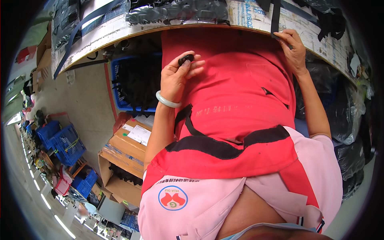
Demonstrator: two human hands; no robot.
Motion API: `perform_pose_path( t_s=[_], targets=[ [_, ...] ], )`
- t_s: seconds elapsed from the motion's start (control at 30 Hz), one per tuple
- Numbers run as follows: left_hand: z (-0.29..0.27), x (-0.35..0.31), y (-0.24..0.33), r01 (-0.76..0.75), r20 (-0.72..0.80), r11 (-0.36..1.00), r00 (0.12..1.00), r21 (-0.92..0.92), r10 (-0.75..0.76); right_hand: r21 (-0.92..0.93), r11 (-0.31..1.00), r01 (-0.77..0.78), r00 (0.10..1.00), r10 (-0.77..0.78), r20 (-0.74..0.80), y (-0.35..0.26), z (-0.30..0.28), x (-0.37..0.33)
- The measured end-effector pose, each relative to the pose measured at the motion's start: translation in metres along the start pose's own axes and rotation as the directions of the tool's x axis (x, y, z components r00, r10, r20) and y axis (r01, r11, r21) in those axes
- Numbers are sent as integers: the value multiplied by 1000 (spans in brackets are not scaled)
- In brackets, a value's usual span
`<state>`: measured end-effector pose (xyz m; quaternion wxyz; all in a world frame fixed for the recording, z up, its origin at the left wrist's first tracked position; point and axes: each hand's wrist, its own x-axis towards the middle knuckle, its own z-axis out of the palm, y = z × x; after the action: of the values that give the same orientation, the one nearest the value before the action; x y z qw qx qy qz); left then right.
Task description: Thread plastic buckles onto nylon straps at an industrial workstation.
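The left hand, wearing a pale bangle, pinches a small black clip in front of a red apron. The right hand grips a black strap at the desk edge.

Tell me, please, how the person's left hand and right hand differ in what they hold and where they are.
The left hand holds a small black clip-like part in its fingertips, while the right hand pinches a black strap at the table edge. The left hand is raised over the red apron, clear of the table; the right hand is against the table's rim. The left wrist wears a pale green bangle; the right wrist is bare. Both hands are bare and grip black items.
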<state>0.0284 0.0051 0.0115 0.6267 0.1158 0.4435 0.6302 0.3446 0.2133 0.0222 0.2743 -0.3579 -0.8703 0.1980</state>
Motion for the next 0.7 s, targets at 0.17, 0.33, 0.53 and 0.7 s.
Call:
perform_pose_path(
  t_s=[0.17,0.33,0.53,0.7],
  targets=[
    [1,-6,-8,-24,-50,991,998,135,31,360,932,-42,997,17,73,-81,2,23],
    [17,4,-18,-154,-115,954,975,259,188,461,690,-557,765,212,608,-139,35,33],
    [18,13,-25,-277,-114,925,943,259,314,482,638,-601,692,114,712,-144,75,41],
    [22,11,-24,-225,-76,890,958,396,276,465,584,-665,649,143,748,-140,86,45]
  ],
)
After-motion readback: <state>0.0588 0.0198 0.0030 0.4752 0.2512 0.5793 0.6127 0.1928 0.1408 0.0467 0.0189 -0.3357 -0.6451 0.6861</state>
